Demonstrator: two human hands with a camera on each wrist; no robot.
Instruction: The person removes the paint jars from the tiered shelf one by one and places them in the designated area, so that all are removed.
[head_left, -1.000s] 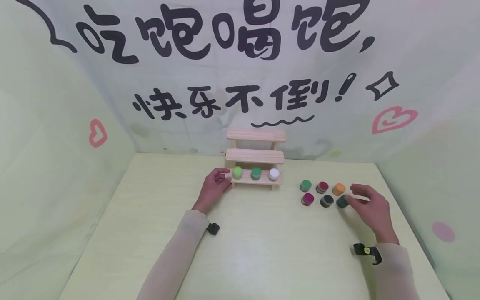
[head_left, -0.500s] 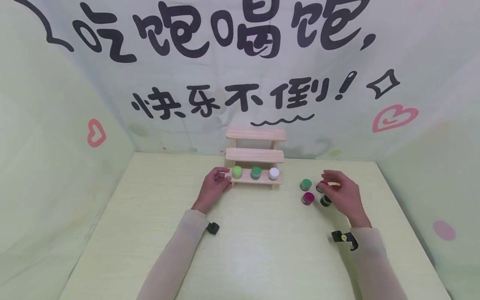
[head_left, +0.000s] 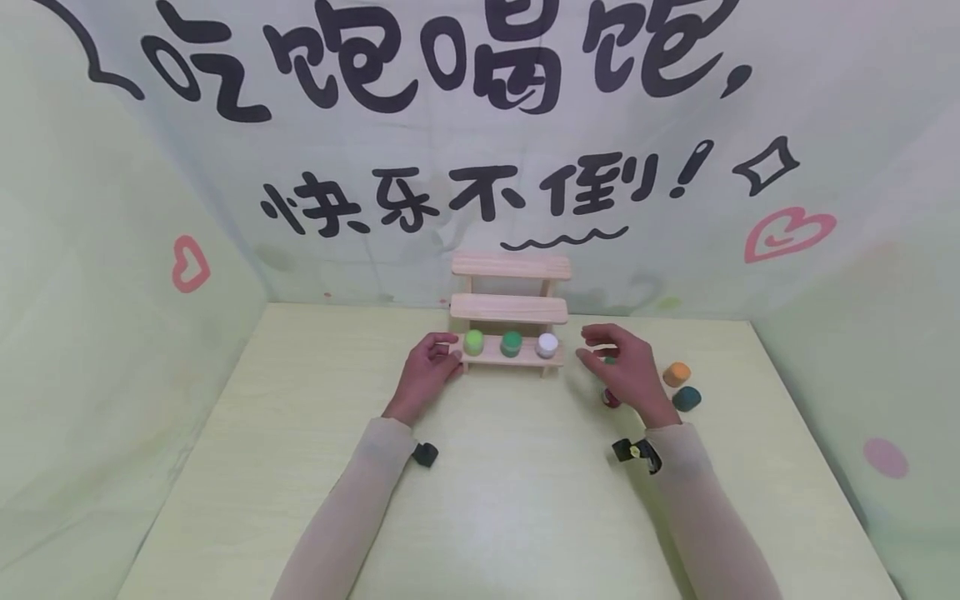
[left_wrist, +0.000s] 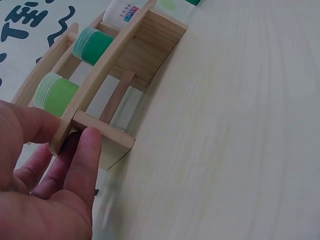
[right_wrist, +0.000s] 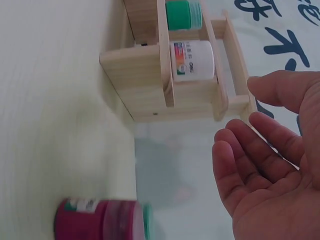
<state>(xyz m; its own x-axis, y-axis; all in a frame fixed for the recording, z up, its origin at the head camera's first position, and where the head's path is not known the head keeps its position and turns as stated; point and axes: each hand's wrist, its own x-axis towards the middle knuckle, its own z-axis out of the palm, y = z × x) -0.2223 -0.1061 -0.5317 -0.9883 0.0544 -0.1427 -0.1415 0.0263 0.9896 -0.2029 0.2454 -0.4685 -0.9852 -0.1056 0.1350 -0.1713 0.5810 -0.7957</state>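
OK, desk (head_left: pixel 495 500) carries 1 wooden shelf (head_left: pixel 510 309) with 3 steps, mid back edge. Left hand (head_left: pixel 425 375) pinches the bottom step (head_left: pixel 492 353) at its left end. Right hand (head_left: pixel 628 371) is just off the shelf's right end, fingers spread, thumb apart. Bottom step, left to right: 1 light green jar (head_left: pixel 473 342), 1 green jar (head_left: pixel 512 343), 1 white jar (head_left: pixel 547 346). Toward desk's back right corner: 1 orange jar (head_left: pixel 677 374), 1 dark teal jar (head_left: pixel 687 399).

The stand (head_left: pixel 510 309) is pale tan — on it, a lime pot (head_left: pixel 473 342), a green pot (head_left: pixel 512 343), a white pot (head_left: pixel 547 346). Right of it, an orange pot (head_left: pixel 677 374). Behind it — black writing (head_left: pixel 489 204) on pale cloth (head_left: pixel 405 277).
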